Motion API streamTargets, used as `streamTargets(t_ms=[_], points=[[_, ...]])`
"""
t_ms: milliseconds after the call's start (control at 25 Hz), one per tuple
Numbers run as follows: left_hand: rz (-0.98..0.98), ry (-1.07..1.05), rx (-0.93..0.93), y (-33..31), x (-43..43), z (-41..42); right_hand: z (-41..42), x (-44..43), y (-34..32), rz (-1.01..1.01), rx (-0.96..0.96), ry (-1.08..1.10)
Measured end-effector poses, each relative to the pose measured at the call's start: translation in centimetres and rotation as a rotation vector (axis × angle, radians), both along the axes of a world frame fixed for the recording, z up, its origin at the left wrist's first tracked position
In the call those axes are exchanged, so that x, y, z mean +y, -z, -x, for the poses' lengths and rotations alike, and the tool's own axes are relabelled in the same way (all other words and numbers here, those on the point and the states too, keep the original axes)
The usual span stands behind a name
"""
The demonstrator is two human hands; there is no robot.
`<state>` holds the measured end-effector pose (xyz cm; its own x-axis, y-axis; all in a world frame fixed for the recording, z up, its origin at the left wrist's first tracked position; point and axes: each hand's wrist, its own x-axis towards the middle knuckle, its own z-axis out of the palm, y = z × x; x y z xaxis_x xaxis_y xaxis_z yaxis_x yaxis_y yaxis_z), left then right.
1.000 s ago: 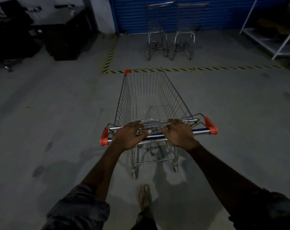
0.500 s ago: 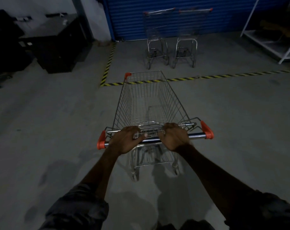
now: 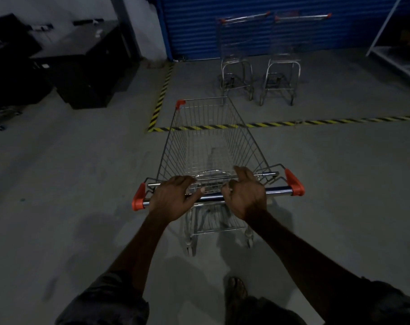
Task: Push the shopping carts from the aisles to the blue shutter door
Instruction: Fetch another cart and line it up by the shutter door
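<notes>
Shutter door [image 3: 199, 31], 3 carts [image 3: 211, 141], 2 hands [image 3: 173, 198]

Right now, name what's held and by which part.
The shopping cart, by its handle bar: left hand grips it, right hand rests on it, fingers lifted.
</notes>
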<state>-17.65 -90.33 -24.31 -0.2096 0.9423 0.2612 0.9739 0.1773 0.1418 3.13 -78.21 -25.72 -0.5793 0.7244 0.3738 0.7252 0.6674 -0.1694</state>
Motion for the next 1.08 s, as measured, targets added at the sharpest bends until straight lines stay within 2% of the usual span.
streamTargets(t_ms=[400,520,600,760,1080], points=[[0.103,-0.068,-0.102,-0.7,18.2,13.5,14.6,20.4,-3.4,0.309,-0.236,-0.145],[0.087,-0.083,-0.088,-0.4,23.3,18.5,19.8,26.3,-2.4,0.296,-0.245,-0.166],[0.066,-0.058,-0.074,-0.1,26.6,22.2,23.2,29.9,-1.3,0.164,-0.150,-0.191],[0.088,-0.060,-0.068,0.3,33.2,31.0,31.2,37.0,1.9,0.053,-0.223,-0.278],[0.143,-0.014,-0.088,-0.3,44.9,47.0,46.7,45.2,-1.2,0.134,-0.148,-0.055]])
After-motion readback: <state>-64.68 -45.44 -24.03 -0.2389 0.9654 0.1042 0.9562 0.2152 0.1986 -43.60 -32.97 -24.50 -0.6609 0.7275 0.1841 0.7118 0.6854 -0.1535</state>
